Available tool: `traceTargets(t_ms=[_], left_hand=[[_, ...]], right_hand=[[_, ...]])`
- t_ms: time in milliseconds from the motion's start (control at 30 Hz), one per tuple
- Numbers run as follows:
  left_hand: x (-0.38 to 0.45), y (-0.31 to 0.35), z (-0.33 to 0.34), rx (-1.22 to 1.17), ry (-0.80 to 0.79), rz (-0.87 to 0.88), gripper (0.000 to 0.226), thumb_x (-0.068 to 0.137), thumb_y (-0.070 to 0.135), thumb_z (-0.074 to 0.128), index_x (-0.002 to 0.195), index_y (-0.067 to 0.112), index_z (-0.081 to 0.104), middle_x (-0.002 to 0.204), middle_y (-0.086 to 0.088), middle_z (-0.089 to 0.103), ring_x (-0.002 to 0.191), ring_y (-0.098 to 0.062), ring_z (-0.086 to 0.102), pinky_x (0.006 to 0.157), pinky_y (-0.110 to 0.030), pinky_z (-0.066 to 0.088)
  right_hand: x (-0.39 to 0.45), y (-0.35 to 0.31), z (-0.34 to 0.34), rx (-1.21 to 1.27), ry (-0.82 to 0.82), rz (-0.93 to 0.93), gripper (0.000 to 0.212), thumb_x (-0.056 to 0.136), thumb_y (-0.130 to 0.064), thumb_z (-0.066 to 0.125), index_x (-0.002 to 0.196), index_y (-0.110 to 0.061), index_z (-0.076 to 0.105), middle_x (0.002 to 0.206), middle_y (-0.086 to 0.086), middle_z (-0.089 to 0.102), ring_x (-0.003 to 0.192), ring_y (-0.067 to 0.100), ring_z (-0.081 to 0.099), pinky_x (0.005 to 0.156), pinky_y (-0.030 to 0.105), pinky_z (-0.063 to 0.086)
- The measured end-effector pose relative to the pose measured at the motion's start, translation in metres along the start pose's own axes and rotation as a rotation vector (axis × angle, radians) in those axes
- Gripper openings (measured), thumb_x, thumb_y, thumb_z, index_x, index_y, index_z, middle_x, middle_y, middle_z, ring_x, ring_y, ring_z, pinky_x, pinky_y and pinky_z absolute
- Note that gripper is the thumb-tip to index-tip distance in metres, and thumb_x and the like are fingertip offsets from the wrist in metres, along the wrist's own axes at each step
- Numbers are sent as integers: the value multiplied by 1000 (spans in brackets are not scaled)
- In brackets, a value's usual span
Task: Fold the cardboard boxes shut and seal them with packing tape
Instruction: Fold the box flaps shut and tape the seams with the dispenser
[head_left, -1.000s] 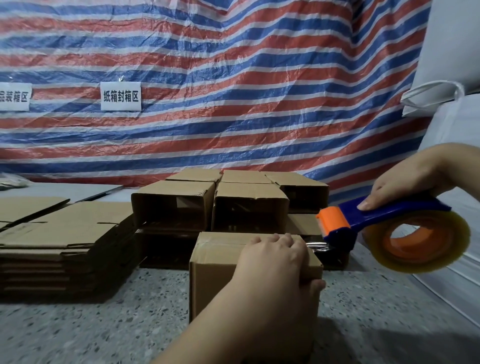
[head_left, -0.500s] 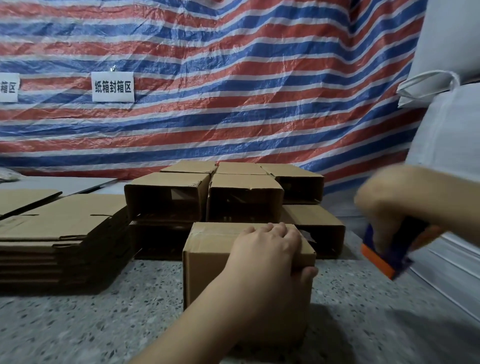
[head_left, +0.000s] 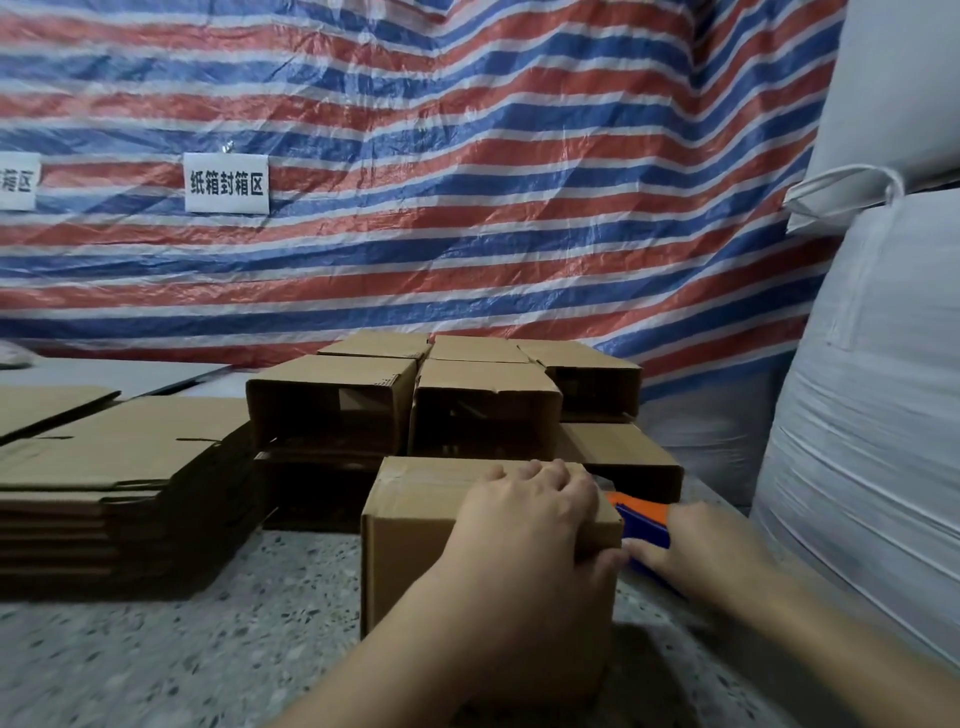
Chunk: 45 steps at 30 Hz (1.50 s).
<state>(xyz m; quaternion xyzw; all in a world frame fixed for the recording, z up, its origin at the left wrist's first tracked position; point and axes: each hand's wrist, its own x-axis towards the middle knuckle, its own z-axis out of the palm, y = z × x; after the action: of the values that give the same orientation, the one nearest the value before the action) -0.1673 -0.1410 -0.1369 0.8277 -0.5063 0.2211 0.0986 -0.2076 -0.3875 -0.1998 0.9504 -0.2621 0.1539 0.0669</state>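
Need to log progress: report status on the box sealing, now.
Left hand grips the near box top, steadying it. Right hand holds the tape dispenser low against the box's right side. Nothing in the way.

Left hand (head_left: 524, 525) and right hand (head_left: 701, 551), fingers curled

Rear wall: striped red-white-blue tarpaulin (head_left: 467, 171) bearing white signs (head_left: 227, 183). Frame right: white woven sacks (head_left: 872, 415). Foreground: speckled table (head_left: 156, 654).
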Motion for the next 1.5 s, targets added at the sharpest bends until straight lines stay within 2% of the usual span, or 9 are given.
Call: traceTargets(t_ms=[200, 300, 433, 500, 600, 733, 867, 1200, 1500], left_hand=[[0, -1, 3, 2, 14, -4, 66, 94, 64, 42, 149, 27, 32, 153, 1, 39, 143, -21, 33, 116, -42, 27], [0, -2, 5, 4, 26, 5, 67, 94, 65, 40, 149, 28, 32, 154, 1, 39, 143, -21, 32, 116, -40, 26], [0, -1, 5, 11, 15, 4, 68, 95, 64, 40, 151, 27, 28, 156, 0, 35, 145, -21, 29, 118, -42, 23], [0, -1, 4, 11, 6, 5, 67, 95, 63, 41, 150, 27, 29, 155, 0, 37, 144, -21, 31, 117, -42, 24], [-1, -2, 2, 15, 3, 5, 67, 95, 62, 42, 151, 27, 27, 156, 0, 35, 144, -20, 29, 119, -41, 23], [0, 0, 1, 45, -5, 14, 70, 97, 61, 40, 154, 26, 22, 160, -1, 29, 147, -21, 25, 120, -40, 22], [0, -1, 1, 55, 0, 24, 71, 97, 61, 38, 155, 25, 20, 161, 0, 26, 148, -20, 23, 121, -39, 20], [2, -1, 5, 76, -14, 23, 75, 98, 60, 38, 156, 19, 15, 162, -3, 23, 149, -22, 20, 121, -41, 19], [1, -4, 8, 48, 27, 34, 81, 95, 65, 35, 156, 18, 10, 162, -2, 24, 148, -19, 22, 121, -38, 19]], right_hand=[[-15, -14, 24, -92, 30, 29, 55, 90, -80, 32, 88, -27, 48, 83, -10, 55, 75, 10, 57, 63, 28, 41], [-14, -21, 5, -81, -7, 73, 62, 93, -78, 19, 81, -26, 52, 84, -7, 59, 82, 12, 57, 83, 35, 46], [-14, -32, -37, 481, 241, 170, 84, 84, -78, 6, 76, -17, 62, 73, 3, 64, 70, 18, 61, 72, 41, 52], [-16, -38, -56, 981, -9, 314, 85, 93, -75, 16, 83, -9, 68, 74, 10, 68, 70, 24, 64, 67, 40, 52], [-32, -49, -74, 1254, -448, 309, 86, 91, -80, 28, 96, -4, 70, 75, 9, 70, 75, 25, 65, 66, 34, 49], [-42, -60, -87, 1431, -403, 223, 51, 99, -49, 53, 105, -1, 67, 72, 6, 60, 67, 19, 55, 66, 31, 47], [-44, -67, -80, 1518, -311, 250, 39, 103, -30, 53, 114, 5, 66, 86, 17, 56, 78, 29, 53, 69, 37, 45], [-61, -92, -58, 1749, -234, 503, 39, 96, -53, 58, 102, -19, 76, 89, 10, 79, 99, 31, 71, 79, 39, 55], [-68, -86, -56, 1580, -309, 523, 33, 98, -31, 55, 83, -9, 73, 76, 14, 74, 88, 29, 63, 84, 40, 49]])
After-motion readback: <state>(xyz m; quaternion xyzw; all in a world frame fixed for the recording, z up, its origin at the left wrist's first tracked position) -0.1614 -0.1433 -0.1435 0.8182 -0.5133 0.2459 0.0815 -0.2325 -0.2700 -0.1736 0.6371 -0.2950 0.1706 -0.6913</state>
